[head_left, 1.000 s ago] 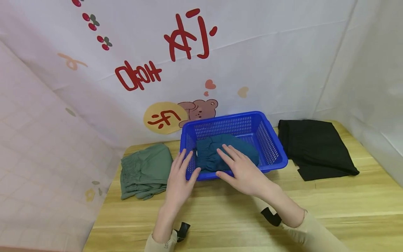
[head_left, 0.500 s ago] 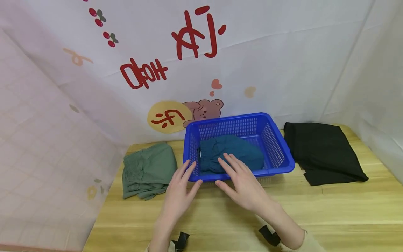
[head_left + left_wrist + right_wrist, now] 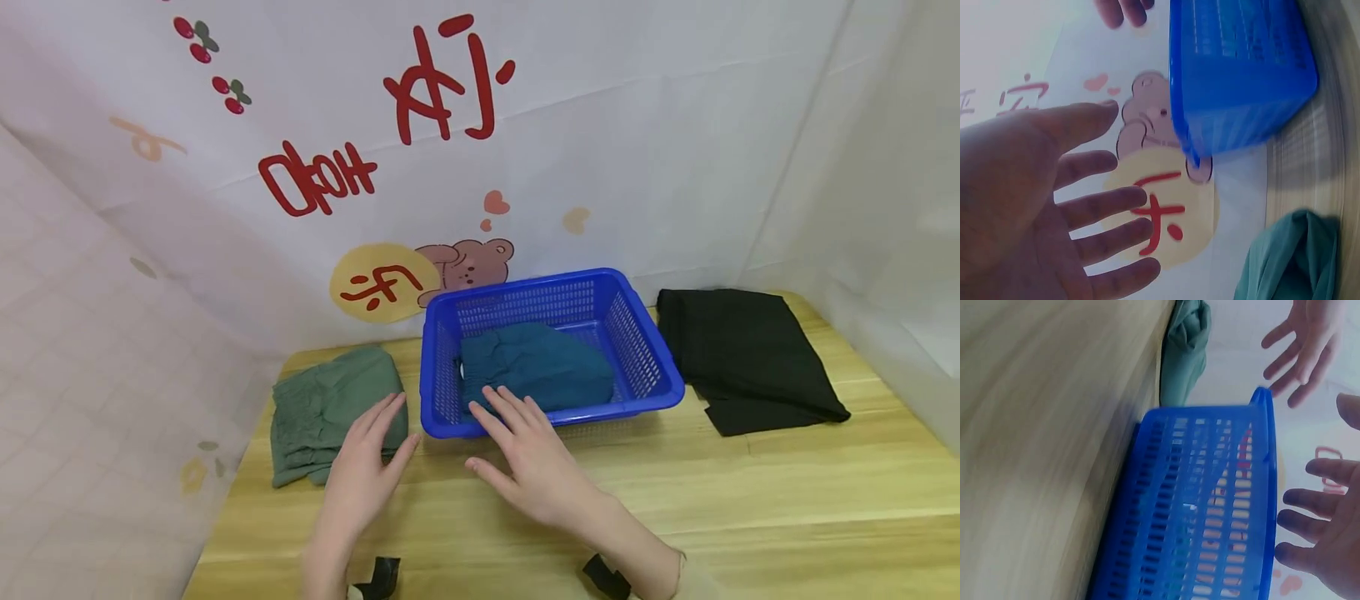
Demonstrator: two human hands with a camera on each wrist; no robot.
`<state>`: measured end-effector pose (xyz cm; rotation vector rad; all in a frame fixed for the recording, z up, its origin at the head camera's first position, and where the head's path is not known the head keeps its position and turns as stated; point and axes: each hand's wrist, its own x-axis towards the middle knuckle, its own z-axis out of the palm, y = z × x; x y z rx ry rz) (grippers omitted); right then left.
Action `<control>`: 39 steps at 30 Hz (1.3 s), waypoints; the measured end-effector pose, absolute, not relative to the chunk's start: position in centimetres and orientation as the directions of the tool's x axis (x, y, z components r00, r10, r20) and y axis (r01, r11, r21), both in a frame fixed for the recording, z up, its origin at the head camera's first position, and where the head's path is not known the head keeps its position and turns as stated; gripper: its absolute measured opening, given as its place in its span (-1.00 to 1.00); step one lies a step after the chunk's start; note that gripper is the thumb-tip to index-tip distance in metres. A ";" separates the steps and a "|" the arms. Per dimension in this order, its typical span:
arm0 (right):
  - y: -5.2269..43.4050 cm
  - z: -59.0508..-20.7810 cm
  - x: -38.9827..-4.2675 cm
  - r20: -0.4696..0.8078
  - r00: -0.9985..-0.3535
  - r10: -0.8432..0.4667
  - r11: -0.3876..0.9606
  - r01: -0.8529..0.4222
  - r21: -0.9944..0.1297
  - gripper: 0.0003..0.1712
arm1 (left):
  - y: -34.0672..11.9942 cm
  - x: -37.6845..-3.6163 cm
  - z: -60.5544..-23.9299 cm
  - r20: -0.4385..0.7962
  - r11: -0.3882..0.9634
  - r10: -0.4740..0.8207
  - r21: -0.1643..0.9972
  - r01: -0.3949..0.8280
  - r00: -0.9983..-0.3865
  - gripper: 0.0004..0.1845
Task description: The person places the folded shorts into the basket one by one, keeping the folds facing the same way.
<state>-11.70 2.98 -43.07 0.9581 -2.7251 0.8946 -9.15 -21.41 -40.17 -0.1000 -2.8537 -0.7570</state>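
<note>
Left hand: the left hand hovers over the table with fingers spread and straight, holding nothing; its fingertips lie at the near edge of the green garment
Right hand: the right hand is flat and spread, holding nothing; just in front of the blue basket, fingertips at its near rim
Basket: holds a folded teal garment; stands mid-table between green garment and black garment
Backdrop: white cloth with red lettering and a bear
</note>
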 end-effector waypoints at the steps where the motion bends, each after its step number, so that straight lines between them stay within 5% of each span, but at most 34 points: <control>1: 2.7 -43.1 -11.5 0.290 -0.790 -0.540 0.622 -0.607 -0.495 -0.22 | -21.7 -9.1 -40.2 0.195 0.869 0.007 0.484 0.102 -0.981 -0.36; 27: -5.6 -44.1 -8.5 0.318 -0.610 -0.726 0.515 -0.789 -0.336 -0.27 | -30.1 -8.6 -41.5 0.166 0.909 -0.046 0.417 0.028 -0.985 -0.33; 39: -7.9 -46.2 -10.5 0.194 -0.685 -0.702 0.557 -0.698 -0.450 -0.26 | -32.0 -9.2 -42.6 0.039 0.842 -0.088 0.536 -0.054 -0.995 -0.30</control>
